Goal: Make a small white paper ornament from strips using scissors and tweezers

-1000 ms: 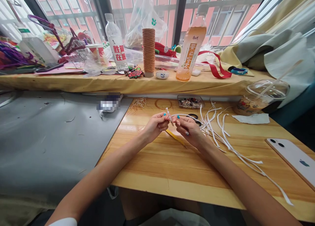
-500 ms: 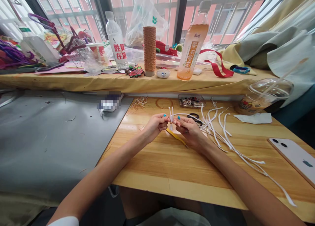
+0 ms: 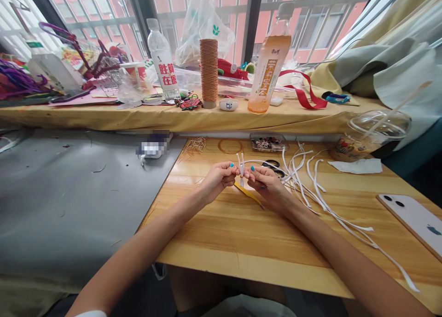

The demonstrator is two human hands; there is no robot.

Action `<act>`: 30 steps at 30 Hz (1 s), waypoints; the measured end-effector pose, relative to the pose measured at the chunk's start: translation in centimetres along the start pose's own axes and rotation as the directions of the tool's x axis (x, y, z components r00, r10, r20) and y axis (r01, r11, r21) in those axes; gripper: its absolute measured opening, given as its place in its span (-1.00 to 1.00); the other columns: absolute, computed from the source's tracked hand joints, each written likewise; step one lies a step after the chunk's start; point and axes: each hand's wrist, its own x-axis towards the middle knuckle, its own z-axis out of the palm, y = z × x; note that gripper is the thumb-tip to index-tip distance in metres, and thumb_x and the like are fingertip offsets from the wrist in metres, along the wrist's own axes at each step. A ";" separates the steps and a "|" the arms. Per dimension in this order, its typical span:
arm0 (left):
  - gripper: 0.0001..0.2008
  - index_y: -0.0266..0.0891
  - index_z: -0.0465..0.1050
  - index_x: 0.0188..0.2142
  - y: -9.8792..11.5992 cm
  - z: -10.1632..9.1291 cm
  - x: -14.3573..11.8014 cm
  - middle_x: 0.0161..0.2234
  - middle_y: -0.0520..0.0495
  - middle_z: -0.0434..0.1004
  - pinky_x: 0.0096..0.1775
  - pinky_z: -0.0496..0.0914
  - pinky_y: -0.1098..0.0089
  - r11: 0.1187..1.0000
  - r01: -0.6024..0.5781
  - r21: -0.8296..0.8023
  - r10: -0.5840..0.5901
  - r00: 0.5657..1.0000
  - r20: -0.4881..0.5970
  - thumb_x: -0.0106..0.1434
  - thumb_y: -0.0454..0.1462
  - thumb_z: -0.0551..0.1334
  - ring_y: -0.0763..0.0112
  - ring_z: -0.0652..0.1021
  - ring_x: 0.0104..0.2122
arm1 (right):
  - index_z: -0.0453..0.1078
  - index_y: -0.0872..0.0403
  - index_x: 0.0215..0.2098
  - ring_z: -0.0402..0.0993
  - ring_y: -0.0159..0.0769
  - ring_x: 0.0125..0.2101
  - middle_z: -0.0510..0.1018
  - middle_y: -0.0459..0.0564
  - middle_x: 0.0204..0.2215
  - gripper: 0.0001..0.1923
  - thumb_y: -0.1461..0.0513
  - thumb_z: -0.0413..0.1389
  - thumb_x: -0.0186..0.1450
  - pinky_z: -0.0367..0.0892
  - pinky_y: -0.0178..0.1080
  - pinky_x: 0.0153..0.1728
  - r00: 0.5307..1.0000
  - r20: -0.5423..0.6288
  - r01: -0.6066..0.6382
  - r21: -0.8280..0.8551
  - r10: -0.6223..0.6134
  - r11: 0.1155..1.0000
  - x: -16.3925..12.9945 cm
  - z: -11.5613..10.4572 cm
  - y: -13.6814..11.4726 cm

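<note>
A short upright bundle of white cords (image 3: pixel 241 168) stands between my two hands above the wooden table. Around its lower part runs a narrow brownish band that looks like thread. My left hand (image 3: pixel 223 178) pinches at the bundle's left side, thumb against fingers. From the right, my right hand (image 3: pixel 267 183) also pinches at it, thumb on top and fingers curled. Whether the fingertips grip the cords or thin thread ends is too small to make out. Just below lies a yellow strip (image 3: pixel 249 195), and black-handled scissors (image 3: pixel 272 167) rest behind my right hand.
Loose white cords (image 3: pixel 321 199) spread across the right of the table. A clear tray of beads (image 3: pixel 269 142), a lidded drink cup (image 3: pixel 362 137) and a phone (image 3: pixel 414 220) lie around them. A brown thread spool (image 3: pixel 209 73) and a tea bottle (image 3: pixel 269 68) stand on the ledge.
Both hands and the bundle sit very slightly lower and further right in view. My right hand has turned a little, and the grip of both hands stays closed.
</note>
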 end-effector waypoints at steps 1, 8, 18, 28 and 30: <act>-0.89 -0.40 0.29 -0.58 0.2 -0.1 -0.1 -0.65 0.08 0.17 -0.66 -0.06 0.60 1.000 0.010 -0.004 -0.010 1.000 0.028 0.05 -0.40 0.13 0.75 0.01 -0.73 | 0.32 0.15 -0.65 -0.15 -0.59 -0.71 0.25 -0.15 -0.62 -0.78 0.17 0.15 0.04 -0.25 -0.35 -0.69 1.000 -0.002 -0.002 -0.001 0.002 1.000 -0.1 -0.1 -0.2; -0.83 -0.29 0.25 -0.55 4.5 -1.6 -0.6 -0.74 0.14 0.05 -0.64 0.05 0.58 0.964 -0.246 -0.096 0.247 0.969 -0.007 0.14 -0.29 0.05 0.65 0.09 -0.73 | 0.22 0.10 -0.69 -0.04 -0.59 -0.69 0.31 -0.18 -0.53 -0.78 0.24 0.15 0.02 0.06 -0.41 -0.63 0.960 -0.247 0.167 0.113 -0.135 0.979 -0.5 -1.4 -3.2; -0.72 -0.32 0.40 -0.49 1.0 1.4 -0.9 -0.53 0.02 0.39 -0.54 0.22 0.56 0.667 -0.078 0.741 0.026 0.996 0.082 0.09 -0.12 0.11 0.59 0.32 -0.57 | 0.34 0.10 -0.55 0.26 -0.31 -0.17 0.34 0.03 -0.27 -0.74 0.18 -0.04 0.24 0.12 -0.21 -0.11 0.910 0.179 0.373 -0.748 -0.374 0.550 -1.1 0.6 -2.5; -0.65 -0.30 0.27 -0.17 0.6 0.1 0.0 -0.32 -0.07 0.36 -0.58 0.28 0.54 0.681 -0.105 0.725 0.152 0.988 0.000 0.06 -0.16 0.16 0.58 0.36 -0.55 | 0.40 0.07 -0.47 0.33 -0.34 -0.21 0.34 -0.01 -0.19 -0.78 0.13 0.01 0.20 0.23 -0.24 -0.16 0.942 -0.017 0.265 -0.574 -0.335 0.775 -1.1 -0.7 -3.6; -0.61 -0.29 0.27 -0.15 0.1 -0.1 0.1 -0.26 -0.09 0.32 -0.58 0.27 0.55 0.606 -0.139 0.783 0.217 0.976 0.006 0.03 -0.17 0.19 0.59 0.34 -0.53 | 0.42 0.07 -0.47 0.34 -0.36 -0.24 0.38 -0.02 -0.22 -0.78 0.13 0.02 0.19 0.24 -0.25 -0.17 0.957 -0.059 0.236 -0.411 -0.284 0.881 -1.0 -0.5 -3.2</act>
